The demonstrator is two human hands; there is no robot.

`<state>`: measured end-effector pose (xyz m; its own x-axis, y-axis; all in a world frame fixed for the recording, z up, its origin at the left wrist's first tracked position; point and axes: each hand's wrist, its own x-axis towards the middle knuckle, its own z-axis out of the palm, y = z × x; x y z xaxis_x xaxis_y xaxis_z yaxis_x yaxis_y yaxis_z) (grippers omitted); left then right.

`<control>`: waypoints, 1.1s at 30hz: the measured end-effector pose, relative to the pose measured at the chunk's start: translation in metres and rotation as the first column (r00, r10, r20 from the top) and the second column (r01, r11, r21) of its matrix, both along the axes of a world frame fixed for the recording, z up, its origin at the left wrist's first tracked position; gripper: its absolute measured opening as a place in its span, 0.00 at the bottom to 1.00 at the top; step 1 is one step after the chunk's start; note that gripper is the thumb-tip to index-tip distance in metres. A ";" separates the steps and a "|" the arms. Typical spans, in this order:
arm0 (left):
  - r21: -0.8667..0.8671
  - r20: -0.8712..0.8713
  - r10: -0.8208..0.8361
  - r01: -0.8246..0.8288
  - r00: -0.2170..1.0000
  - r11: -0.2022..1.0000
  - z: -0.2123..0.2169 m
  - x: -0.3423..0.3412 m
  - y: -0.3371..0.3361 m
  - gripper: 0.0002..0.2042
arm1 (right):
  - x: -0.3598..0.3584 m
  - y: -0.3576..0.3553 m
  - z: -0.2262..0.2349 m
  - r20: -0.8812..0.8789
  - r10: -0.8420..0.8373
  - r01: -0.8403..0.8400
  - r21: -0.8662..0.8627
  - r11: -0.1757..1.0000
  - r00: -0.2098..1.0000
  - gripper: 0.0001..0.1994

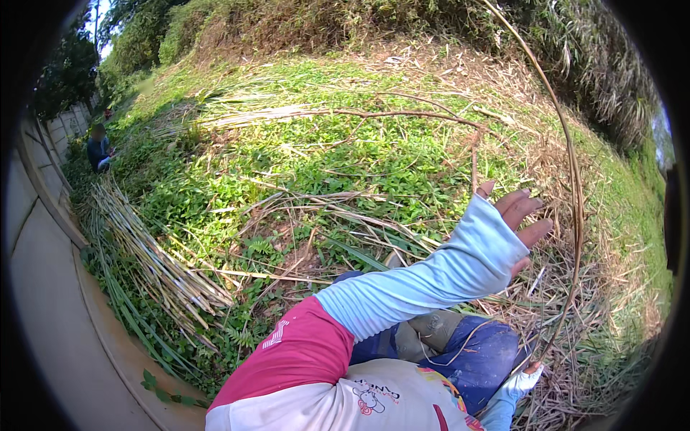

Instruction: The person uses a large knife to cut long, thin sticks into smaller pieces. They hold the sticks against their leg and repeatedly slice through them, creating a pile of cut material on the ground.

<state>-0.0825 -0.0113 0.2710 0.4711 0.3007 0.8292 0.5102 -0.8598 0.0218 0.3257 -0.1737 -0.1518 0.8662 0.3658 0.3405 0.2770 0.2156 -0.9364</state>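
Left hand (519,215) is raised over the dry straw, fingers spread and open, gripping nothing; it wears a pale blue arm sleeve (424,276) that runs back to a pink upper sleeve (302,352). Its fingertips lie just beside a long thin cane (573,179), a bare brown stalk that arcs from the top of the view down the right side, though whether they touch it cannot be told.

Largest around it is the grassy slope (345,158), green with low leafy plants and strewn with dry yellow stems. Along the left edge runs a curved concrete wall (43,273). Against the wall's foot lies a bundle of cut pale stalks (144,251), laid side by side, well apart from both hands. A thinner brown branch (402,113) lies across the slope farther up.

Nearer the body, blue trousers (481,355) cover a bent knee. Right hand (523,379), low at the picture's bottom edge in a pale glove, is closed around the lower end of the cane. Far off at the left, beside the wall, another person (98,149) crouches in dark clothing.
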 end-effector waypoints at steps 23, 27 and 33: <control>-0.854 0.488 -0.378 0.521 0.787 -0.018 -0.212 0.082 -0.024 0.18 | -0.093 0.019 0.159 -0.597 0.375 -0.465 0.003 0.885 0.709 0.18; -0.891 0.451 -0.446 0.424 0.773 -0.165 -0.220 0.124 -0.014 0.14 | -0.133 0.020 0.191 -0.506 0.391 -0.539 -0.185 0.821 0.769 0.20; -0.787 0.591 -0.430 0.373 0.683 -0.491 -0.233 0.155 -0.007 0.11 | -0.158 0.017 0.182 -0.389 0.527 -0.613 -0.136 0.778 0.755 0.13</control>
